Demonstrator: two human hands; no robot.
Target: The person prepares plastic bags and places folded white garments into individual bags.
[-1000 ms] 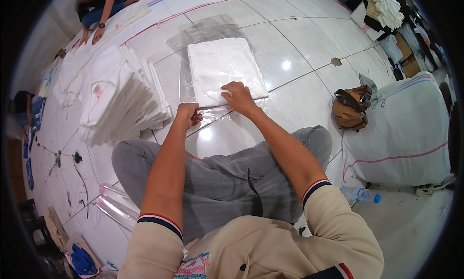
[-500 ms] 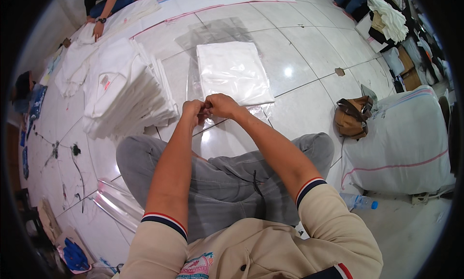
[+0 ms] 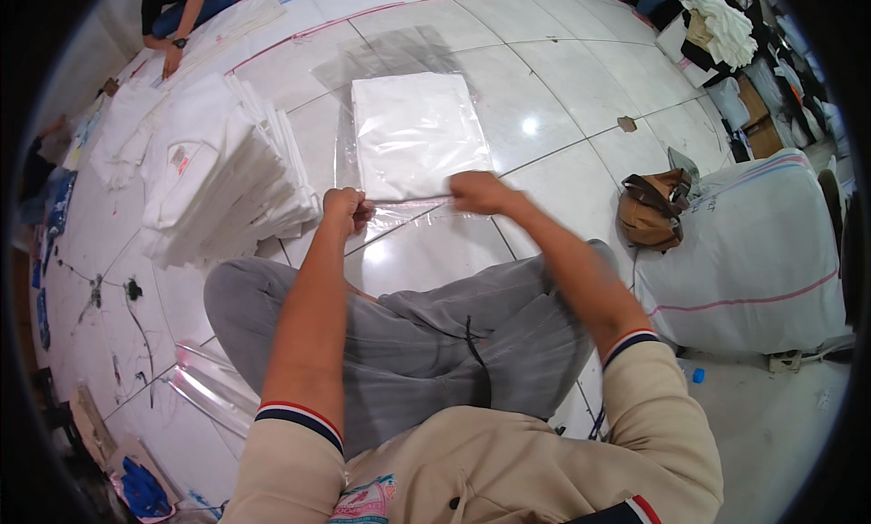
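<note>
A folded white garment (image 3: pixel 415 134) lies flat on the floor inside a clear plastic bag (image 3: pixel 404 215), whose near edge reaches out past the fabric. At that edge's left corner my left hand (image 3: pixel 346 210) is closed in a pinch on the plastic. My right hand (image 3: pixel 479 194), slightly blurred, is closed at the right part of the same edge, its fingertips partly hidden. To the left of the bag stands a tall stack of folded white shirts (image 3: pixel 213 184), leaning a little.
Clear plastic sleeves (image 3: pixel 213 388) lie by my left knee. On the right, a brown bag (image 3: pixel 655 211) rests against a big white sack (image 3: pixel 739 261). Another person's hand (image 3: pixel 171 63) touches white cloth at the far left. Clothes and boxes (image 3: pixel 762 129) line the right side.
My right hand has moved away from the left hand, rightward along the bag's near edge. The left hand stays at the left corner. The whole view has shifted slightly.
</note>
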